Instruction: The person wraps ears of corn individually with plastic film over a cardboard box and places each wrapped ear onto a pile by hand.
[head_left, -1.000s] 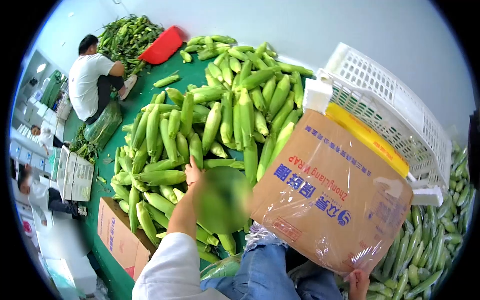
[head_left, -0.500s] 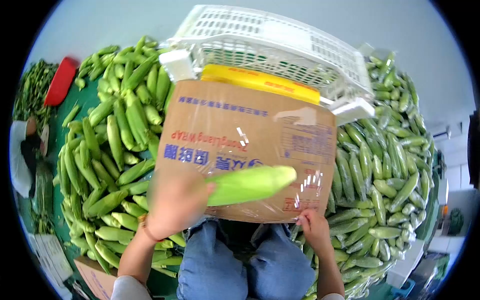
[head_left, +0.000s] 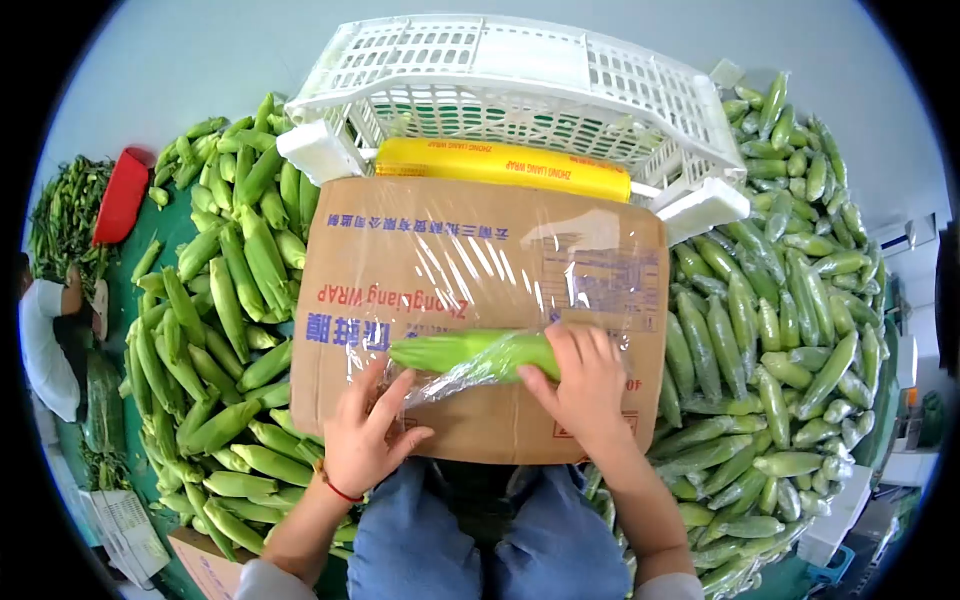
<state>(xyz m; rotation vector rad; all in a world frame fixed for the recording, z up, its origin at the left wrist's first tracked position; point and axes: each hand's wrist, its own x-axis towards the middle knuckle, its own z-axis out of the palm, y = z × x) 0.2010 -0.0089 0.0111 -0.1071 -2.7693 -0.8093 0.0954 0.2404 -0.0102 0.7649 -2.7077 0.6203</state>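
An ear of corn point(head_left: 470, 352) in its green husk lies crosswise over the cardboard box point(head_left: 400, 270), with clear cling film point(head_left: 465, 378) folded over part of it. My right hand point(head_left: 590, 385) grips the corn's right end, thumb in front and fingers over the top. At the other end is my left hand point(head_left: 370, 425), its fingers and thumb apart, fingertips at the film's edge; whether they pinch any film I cannot tell. Film stretches over the box top from a yellow-wrapped roll point(head_left: 500, 165) at its far side.
Behind the roll stands a white plastic crate point(head_left: 530, 60). Unwrapped corn point(head_left: 230, 300) is heaped on the left, film-wrapped corn point(head_left: 760, 330) on the right. At far left are a red scoop-like container point(head_left: 120, 197) and another person point(head_left: 50, 330).
The corn has gone from my left hand down onto the film-covered box. My right hand has moved up from the box's near edge onto the corn, and film now wraps part of it.
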